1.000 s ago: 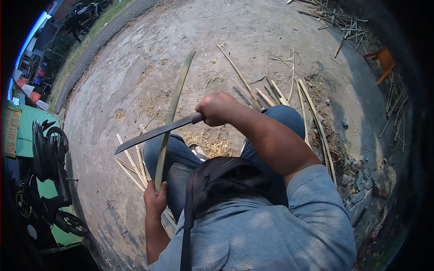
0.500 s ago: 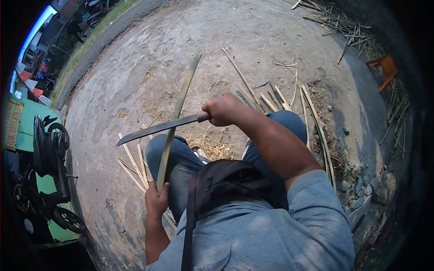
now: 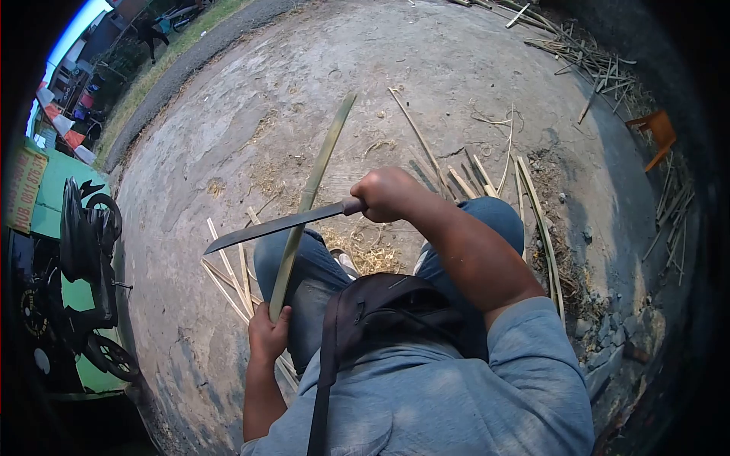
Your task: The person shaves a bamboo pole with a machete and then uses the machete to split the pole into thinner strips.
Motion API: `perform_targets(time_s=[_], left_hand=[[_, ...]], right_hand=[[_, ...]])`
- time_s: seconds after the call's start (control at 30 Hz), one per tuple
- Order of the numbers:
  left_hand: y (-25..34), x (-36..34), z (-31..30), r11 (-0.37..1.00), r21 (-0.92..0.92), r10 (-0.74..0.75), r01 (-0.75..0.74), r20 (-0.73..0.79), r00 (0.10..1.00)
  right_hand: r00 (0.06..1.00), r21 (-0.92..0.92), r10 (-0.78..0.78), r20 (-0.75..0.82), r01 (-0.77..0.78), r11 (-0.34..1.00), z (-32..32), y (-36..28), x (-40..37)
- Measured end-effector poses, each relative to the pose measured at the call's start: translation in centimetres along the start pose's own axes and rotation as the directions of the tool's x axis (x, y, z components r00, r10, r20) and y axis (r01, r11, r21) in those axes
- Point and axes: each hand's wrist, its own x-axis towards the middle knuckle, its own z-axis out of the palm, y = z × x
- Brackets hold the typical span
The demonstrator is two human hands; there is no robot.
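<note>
My right hand is closed round the handle of a long machete, its dark blade pointing left. The blade lies across a greenish bamboo strip and appears to touch it. The strip slants up and away from my left hand, which grips its near end beside my left knee. Pale shavings are heaped on the ground between my feet.
Thin split strips lie left of my leg, and longer ones lie to the right. A pile of strips is at the far right, near an orange chair. A motorcycle stands at left.
The whole view has shifted slightly, so everything appears a little lower and to the right. Both hands keep their holds, and the blade still crosses the bamboo strip at about the same place.
</note>
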Motion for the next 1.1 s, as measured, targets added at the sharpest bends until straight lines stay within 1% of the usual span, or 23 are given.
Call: perform_targets(time_s=[0.07, 0.1, 0.2, 0.33, 0.4, 0.53, 0.57, 0.67, 0.7, 0.8, 0.9, 0.93, 1.0, 1.1], left_hand=[[0.2, -0.1, -0.1, 1.0, 0.009, 0.002, -0.002, -0.006, 1.0], [0.4, -0.1, -0.2, 1.0, 0.009, 0.007, -0.007, -0.005, 1.0], [0.8, 0.0, -0.5, 1.0, 0.018, 0.009, -0.009, 0.013, 1.0], [0.9, 0.1, -0.6, 1.0, -0.004, -0.004, 0.004, 0.03, 1.0], [0.5, 0.1, -0.4, 1.0, 0.005, 0.001, -0.001, 0.012, 1.0], [0.9, -0.2, -0.4, 1.0, -0.002, -0.015, 0.015, -0.005, 1.0], [0.8, -0.3, -0.5, 1.0, 0.014, -0.019, 0.019, -0.002, 1.0], [1.2, -0.2, -0.7, 0.999, 0.04, -0.026, 0.026, 0.012, 1.0], [1.5, -0.2, -0.9, 0.999, 0.037, -0.032, 0.031, 0.019, 0.999], [1.4, -0.1, -0.9, 1.0, 0.014, -0.026, 0.025, 0.026, 0.999], [1.1, 0.0, -0.7, 1.0, 0.012, -0.02, 0.02, 0.029, 0.999], [1.1, 0.0, -0.7, 1.0, 0.017, -0.02, 0.019, 0.029, 0.999], [1.2, 0.0, -0.7, 1.0, 0.011, -0.004, 0.004, 0.015, 1.0], [1.0, -0.2, -0.6, 1.0, 0.022, 0.007, -0.007, 0.003, 1.0]], right_hand=[[0.993, 0.063, 0.117, 0.0, -0.117, 0.991, -0.5, 1.1, 0.3], [0.985, 0.126, 0.173, -0.018, -0.169, 0.978, -0.7, 1.5, 0.3], [0.983, 0.12, 0.172, -0.07, -0.163, 0.979, -0.4, 2.3, 0.2], [0.998, 0.017, 0.069, -0.001, -0.069, 0.997, 0.0, 0.2, -0.5], [1.0, -0.026, 0.013, 0.028, -0.013, 1.0, -0.1, -1.2, -0.9], [0.998, -0.022, 0.041, 0.057, -0.04, 0.999, -0.5, -0.7, -0.1], [0.994, -0.008, 0.082, 0.075, -0.081, 0.997, -0.4, 0.0, 0.4], [0.984, 0.045, 0.177, 0.001, -0.177, 0.983, -0.6, 1.3, 0.6], [0.98, 0.058, 0.198, 0.004, -0.198, 0.979, -0.6, 1.5, 0.5], [0.989, 0.059, 0.149, -0.015, -0.148, 0.987, -0.4, 1.2, -0.1], [0.998, 0.021, 0.042, 0.041, -0.043, 0.999, -0.2, -0.2, -0.6], [1.0, -0.002, -0.007, 0.016, 0.007, 1.0, 0.4, -0.4, -0.5], [0.999, -0.045, -0.035, 0.021, 0.036, 0.998, 0.5, -0.8, -0.3], [0.999, -0.029, 0.029, 0.035, -0.028, 0.999, -0.1, 0.1, 0.3]])
